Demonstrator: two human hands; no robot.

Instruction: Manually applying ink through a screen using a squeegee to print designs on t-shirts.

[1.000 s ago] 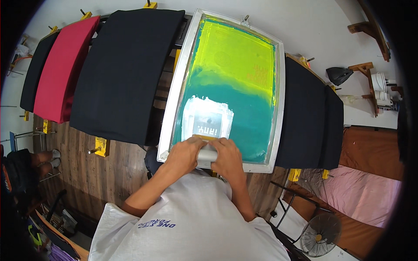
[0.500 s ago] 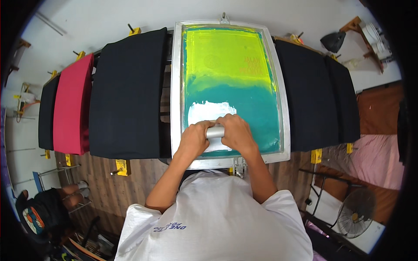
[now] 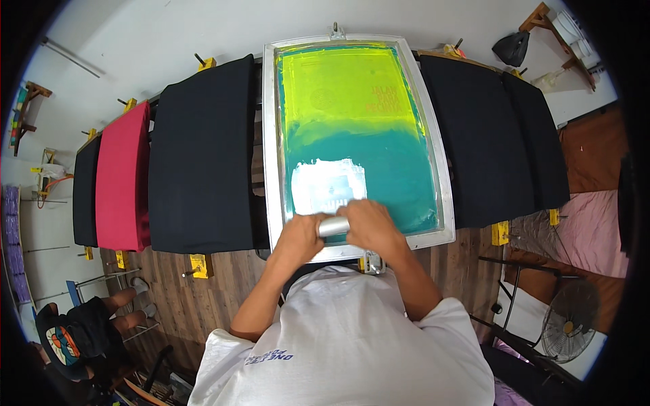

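Observation:
Both my hands grip a squeegee with a silvery, rounded handle (image 3: pixel 334 227), my left hand (image 3: pixel 298 239) at its left end and my right hand (image 3: pixel 374 230) at its right. Fingers are wrapped round it; its blade is hidden. It sits at the near end of a metal-framed printing screen (image 3: pixel 273 149). Teal (image 3: pixel 396 179) covers the near part of the mesh, and yellow-green (image 3: pixel 332 74) the far part, with faint reddish lettering. Just beyond the squeegee lies a patch of white ink (image 3: pixel 308 177), with a paler printed shape showing in it.
Black cloth-covered boards (image 3: pixel 202 155) and a pink one (image 3: pixel 122 176) stand to the left, more black ones (image 3: pixel 484 149) to the right. Yellow blocks (image 3: pixel 200 266) stick out at their ends. A person in dark clothes (image 3: pixel 88 331) is at lower left, a fan (image 3: pixel 570 321) at lower right.
Both hands have drawn the squeegee toward me, to the screen's near end. More of the white patch is uncovered, and a lettered shape shows in it. The view has shifted slightly.

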